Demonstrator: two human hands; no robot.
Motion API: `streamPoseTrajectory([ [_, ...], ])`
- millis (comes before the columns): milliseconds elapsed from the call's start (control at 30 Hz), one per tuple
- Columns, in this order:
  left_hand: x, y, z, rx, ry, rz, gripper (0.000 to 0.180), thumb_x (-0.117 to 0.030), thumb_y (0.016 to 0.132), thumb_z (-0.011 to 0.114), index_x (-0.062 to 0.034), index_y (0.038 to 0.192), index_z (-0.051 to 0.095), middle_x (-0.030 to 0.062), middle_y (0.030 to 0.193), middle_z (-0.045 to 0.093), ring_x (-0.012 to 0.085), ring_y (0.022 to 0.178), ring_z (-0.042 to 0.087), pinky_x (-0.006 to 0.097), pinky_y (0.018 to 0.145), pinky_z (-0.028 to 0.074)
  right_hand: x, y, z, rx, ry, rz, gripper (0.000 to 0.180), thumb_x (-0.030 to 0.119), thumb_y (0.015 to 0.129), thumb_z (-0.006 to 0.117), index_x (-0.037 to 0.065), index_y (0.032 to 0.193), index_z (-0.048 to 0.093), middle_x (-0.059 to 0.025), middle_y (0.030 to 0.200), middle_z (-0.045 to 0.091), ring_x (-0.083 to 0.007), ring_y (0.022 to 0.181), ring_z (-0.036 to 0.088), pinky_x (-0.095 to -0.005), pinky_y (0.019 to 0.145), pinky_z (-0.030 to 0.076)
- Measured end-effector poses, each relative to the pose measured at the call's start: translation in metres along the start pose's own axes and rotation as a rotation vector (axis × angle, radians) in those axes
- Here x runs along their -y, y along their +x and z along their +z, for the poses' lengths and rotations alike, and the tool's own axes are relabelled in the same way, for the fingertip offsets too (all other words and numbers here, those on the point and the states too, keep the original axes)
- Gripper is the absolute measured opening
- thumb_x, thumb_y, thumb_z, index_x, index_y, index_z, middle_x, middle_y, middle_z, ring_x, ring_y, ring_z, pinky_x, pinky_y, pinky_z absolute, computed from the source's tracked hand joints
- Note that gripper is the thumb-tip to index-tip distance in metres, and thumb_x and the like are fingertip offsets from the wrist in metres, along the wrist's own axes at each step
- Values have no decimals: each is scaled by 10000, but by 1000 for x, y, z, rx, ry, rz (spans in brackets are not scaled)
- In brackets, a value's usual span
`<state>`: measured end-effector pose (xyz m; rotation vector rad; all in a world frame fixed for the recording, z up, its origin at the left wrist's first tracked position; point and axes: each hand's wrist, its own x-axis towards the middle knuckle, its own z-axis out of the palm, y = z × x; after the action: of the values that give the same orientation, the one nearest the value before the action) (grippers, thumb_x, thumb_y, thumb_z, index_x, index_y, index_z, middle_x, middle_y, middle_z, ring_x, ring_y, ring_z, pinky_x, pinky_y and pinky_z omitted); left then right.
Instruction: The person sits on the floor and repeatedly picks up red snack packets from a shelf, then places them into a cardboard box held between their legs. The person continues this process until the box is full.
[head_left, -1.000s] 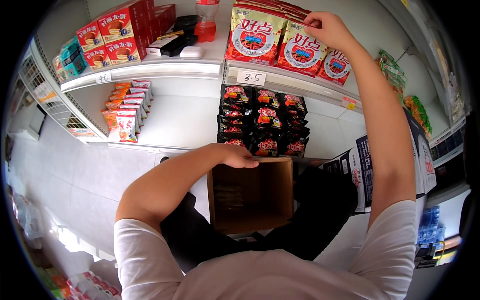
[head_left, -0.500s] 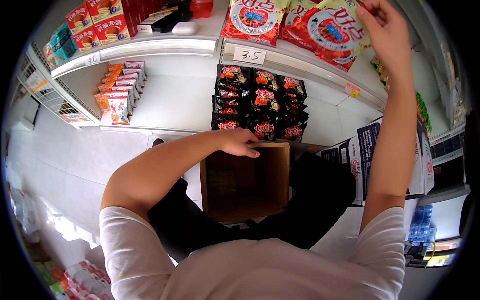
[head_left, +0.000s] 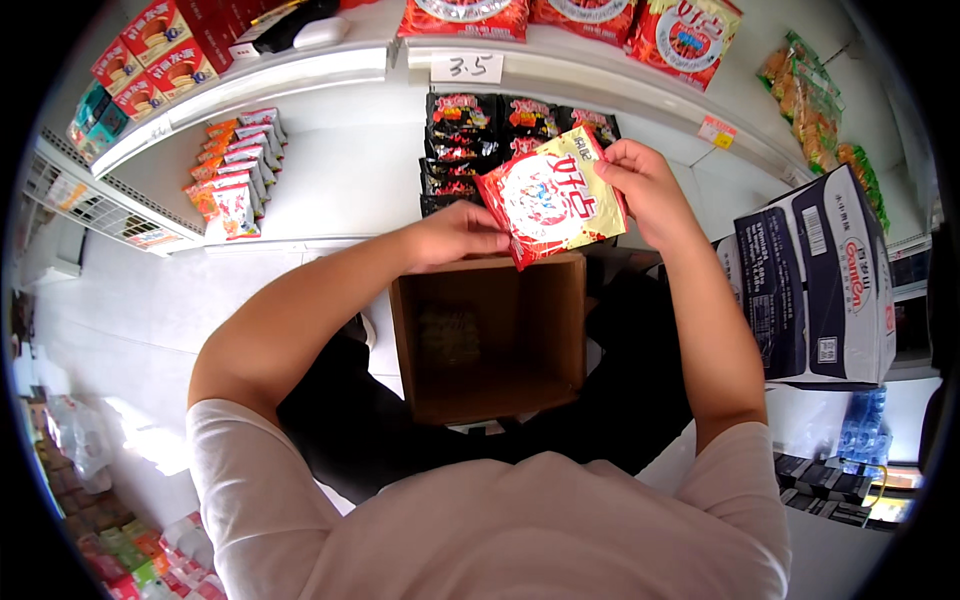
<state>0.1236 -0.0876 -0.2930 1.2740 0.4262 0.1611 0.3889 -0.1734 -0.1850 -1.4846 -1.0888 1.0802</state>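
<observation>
While the glossy, squarish packet (head_left: pixel 552 197) tilts near the open cardboard box (head_left: pixel 574 340), the right hand (head_left: pixel 648 190) pinches its edge between bent fingers. The left hand (head_left: pixel 452 238) angles inward opposite, its fingers' grip unconfirmed.

Red characters on snack packet (head_left: pixel 555 200), handwritten number on card (head_left: pixel 467 68), print on carton (head_left: pixel 795 290)

Loc. type: shop, snack shelving. Ref. pt.: gripped pkt (head_left: pixel 560 195). Beyond grip: upper shelf (head_left: pixel 360 62) w/ handwritten price card (head_left: pixel 466 68) on front edge; red snack pkts (head_left: pixel 684 42) displayed in row. Directly behind grip, lower level: black pkts (head_left: pixel 458 115), stacked in cols. Left of grip: small snack pkts (head_left: pixel 240 207), lined up; red boxes (head_left: pixel 172 75) above. Right of grip: orange-yellow shelf label (head_left: pixel 717 131), bagged foods (head_left: pixel 812 105), printed carton (head_left: pixel 800 290).
</observation>
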Motion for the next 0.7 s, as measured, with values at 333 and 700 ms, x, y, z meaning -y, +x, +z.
streamPoseTrajectory([
  [333,3,0,3,-162,-150,-146,161,-190,989,639,-86,1107,672,31,1144,707,147,1113,652,340,942,486,4,-8,-1,76,-56,104,149,179,938,664,42,908,612,-21,870,640,-90,801,567,-265,733,454],
  [700,3,-1,6,-141,-146,-171,275,-332,1063,514,-122,1137,676,10,1143,709,140,1111,644,386,951,486,-5,-6,-19,94,-210,77,146,161,922,711,64,874,612,-5,824,633,-72,743,550,-248,649,436],
])
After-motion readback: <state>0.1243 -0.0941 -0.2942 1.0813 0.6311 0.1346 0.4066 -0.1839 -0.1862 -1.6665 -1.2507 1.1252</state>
